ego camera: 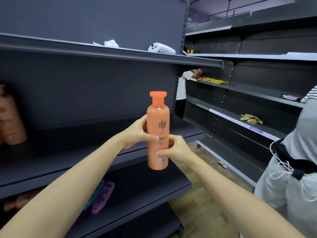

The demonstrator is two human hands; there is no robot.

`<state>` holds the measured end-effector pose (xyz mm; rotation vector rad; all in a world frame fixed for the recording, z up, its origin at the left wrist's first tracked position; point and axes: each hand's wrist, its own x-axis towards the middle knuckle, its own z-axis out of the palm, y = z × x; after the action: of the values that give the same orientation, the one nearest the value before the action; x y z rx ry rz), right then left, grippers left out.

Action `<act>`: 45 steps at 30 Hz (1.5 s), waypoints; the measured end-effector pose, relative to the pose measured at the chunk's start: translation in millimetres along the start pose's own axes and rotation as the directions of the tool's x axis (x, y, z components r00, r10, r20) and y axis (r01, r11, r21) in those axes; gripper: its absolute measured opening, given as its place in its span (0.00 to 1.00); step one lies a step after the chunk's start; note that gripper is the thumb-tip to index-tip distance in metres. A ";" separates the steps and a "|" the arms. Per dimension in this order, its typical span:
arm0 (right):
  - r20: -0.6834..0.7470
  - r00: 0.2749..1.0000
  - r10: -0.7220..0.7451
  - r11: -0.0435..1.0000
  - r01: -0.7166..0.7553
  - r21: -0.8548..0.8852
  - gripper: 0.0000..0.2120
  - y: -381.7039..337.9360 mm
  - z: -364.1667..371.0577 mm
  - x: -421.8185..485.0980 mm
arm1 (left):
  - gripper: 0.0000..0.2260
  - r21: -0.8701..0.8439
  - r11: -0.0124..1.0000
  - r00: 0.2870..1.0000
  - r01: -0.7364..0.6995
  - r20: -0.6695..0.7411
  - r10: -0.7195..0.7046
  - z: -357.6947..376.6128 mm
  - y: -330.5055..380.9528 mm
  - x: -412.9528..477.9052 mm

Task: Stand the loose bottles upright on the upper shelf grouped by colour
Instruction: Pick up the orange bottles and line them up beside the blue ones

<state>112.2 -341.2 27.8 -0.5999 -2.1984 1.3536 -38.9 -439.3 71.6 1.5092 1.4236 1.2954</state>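
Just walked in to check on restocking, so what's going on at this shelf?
A person holds an orange bottle upright in the air before the upper shelf, left hand gripping its middle, right hand gripping just below. It is not yet set down. More orange bottles stand, blurred, at that shelf's far left. A purple bottle and a teal bottle lie on the shelf below.

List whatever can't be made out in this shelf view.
All in the head view:
Left edge: the orange bottles are blurred and cut off, so the count is unclear.
Centre: the held bottle has its lower label print covered by the left grip and right grip.
On the lower shelf, the purple bottle and teal bottle are blurred and their labels unreadable.
On the far shelf, the packets are too small to identify.
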 end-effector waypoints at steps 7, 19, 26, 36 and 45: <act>-0.067 0.998 -0.003 0.998 -0.001 -0.063 0.20 -11.1 15.0 11.2 | 0.36 0.045 0.999 0.964 0.000 -0.265 0.012 -1.0 -7.8 -19.4; 0.012 1.000 0.004 0.999 -0.005 0.034 0.16 -31.2 71.4 26.7 | 0.33 0.132 0.986 0.844 0.103 -0.537 -0.016 -16.4 -21.4 -63.8; 0.124 0.992 0.003 0.999 -0.007 0.032 0.16 -42.4 119.0 38.7 | 0.30 0.157 0.967 0.755 0.203 -0.654 -0.052 -39.2 -22.1 -99.6; 0.238 0.971 -0.020 1.000 0.015 0.023 0.19 -69.8 195.4 55.1 | 0.28 0.138 0.950 0.644 0.280 -0.761 -0.079 -91.6 -26.9 -156.4; 0.315 0.949 -0.010 1.000 0.004 0.019 0.16 -92.6 261.1 66.4 | 0.28 0.137 0.933 0.569 0.334 -0.818 -0.084 -141.8 -38.0 -201.9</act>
<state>-109.3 -520.2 20.9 -0.3885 -2.4301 1.5545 -165.8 -650.8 33.1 0.8201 2.3724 1.7825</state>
